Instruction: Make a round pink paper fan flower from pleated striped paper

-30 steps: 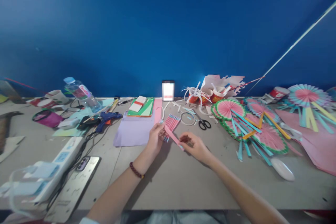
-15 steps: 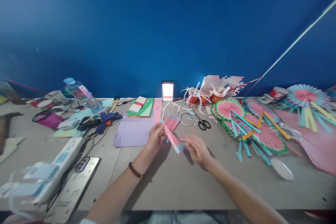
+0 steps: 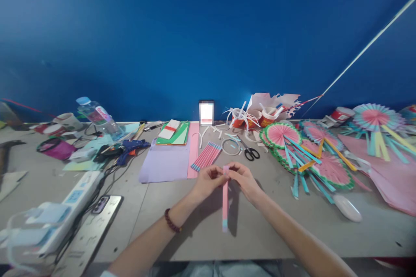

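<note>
A folded pink paper strip with a light blue end [image 3: 225, 201] hangs down toward me from both hands. My left hand [image 3: 208, 180] and my right hand [image 3: 243, 178] pinch its top end together above the grey table [image 3: 201, 233]. Just beyond the hands lies a row of several pink strips with blue tips [image 3: 206, 156], on the edge of a lilac sheet [image 3: 164, 163] and a pink sheet [image 3: 194, 150].
Black scissors [image 3: 250, 152] and a white ring [image 3: 230, 146] lie past the hands. Finished pleated paper fans [image 3: 312, 160] crowd the right side. A glue gun [image 3: 125, 148], bottle [image 3: 97, 115], power strip [image 3: 69, 201] and phone [image 3: 94, 220] sit on the left. A blue wall stands behind.
My left hand has left the row of strips and come toward me. Both hands now pinch the top of the single strip, which has swung from slanting to hanging straight down.
</note>
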A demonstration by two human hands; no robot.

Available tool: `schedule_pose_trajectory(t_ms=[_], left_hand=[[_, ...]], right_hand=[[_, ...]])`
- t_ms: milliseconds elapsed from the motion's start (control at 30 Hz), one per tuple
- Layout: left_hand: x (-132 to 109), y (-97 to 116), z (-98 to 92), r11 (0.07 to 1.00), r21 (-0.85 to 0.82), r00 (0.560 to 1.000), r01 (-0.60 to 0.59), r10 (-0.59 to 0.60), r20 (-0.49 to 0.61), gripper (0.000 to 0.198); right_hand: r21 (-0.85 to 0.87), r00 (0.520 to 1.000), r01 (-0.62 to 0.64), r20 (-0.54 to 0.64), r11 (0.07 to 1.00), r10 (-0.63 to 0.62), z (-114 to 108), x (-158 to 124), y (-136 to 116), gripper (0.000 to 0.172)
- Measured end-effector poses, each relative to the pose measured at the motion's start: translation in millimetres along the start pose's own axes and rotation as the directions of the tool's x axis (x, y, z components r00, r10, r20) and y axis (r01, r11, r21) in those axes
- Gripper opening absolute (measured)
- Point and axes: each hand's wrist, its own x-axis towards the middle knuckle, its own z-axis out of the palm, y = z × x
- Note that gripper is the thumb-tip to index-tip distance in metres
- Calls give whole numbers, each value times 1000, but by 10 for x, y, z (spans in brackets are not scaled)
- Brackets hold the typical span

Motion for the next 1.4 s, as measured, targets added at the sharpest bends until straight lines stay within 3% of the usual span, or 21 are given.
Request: schedule_pose_trajectory(t_ms=[233, 467, 600, 767, 867, 1000, 1200, 1400], left_hand=[[-10, 1, 1, 1000, -15, 998, -20, 21, 54, 32], [-64, -51, 26, 991, -120, 997, 50, -43, 60, 41], [-79, -30, 50, 988, -100, 992, 114, -107, 72, 35], [-97, -2, 73, 956, -172, 970, 236, -221, 103, 33], [-115, -4, 97, 932, -203, 950, 299, -271, 154, 34], [-119, -11, 105, 920, -235, 947, 314, -287, 144, 34], [-103, -1, 78, 903, -303, 953, 304, -282, 114, 31], [-111, 31, 108, 910, -278, 951, 307, -302, 64, 37]], right_hand=[[156, 1000, 7, -31, 988, -2, 35, -35, -105, 22], [194, 1000, -6, -11, 981, 8, 82, -88, -97, 24], [217, 999, -18, -25, 976, 24, 93, -99, -137, 23], [368, 971, -200, 197, 908, 134, 85, -119, -210, 16], [436, 938, -288, 307, 853, 160, 46, -117, -214, 23], [461, 897, -354, 414, 814, 156, 1, -105, -230, 28], [379, 925, -239, 369, 894, 91, 43, -100, -218, 17], [380, 959, -189, 270, 906, 86, 35, -67, -127, 21]])
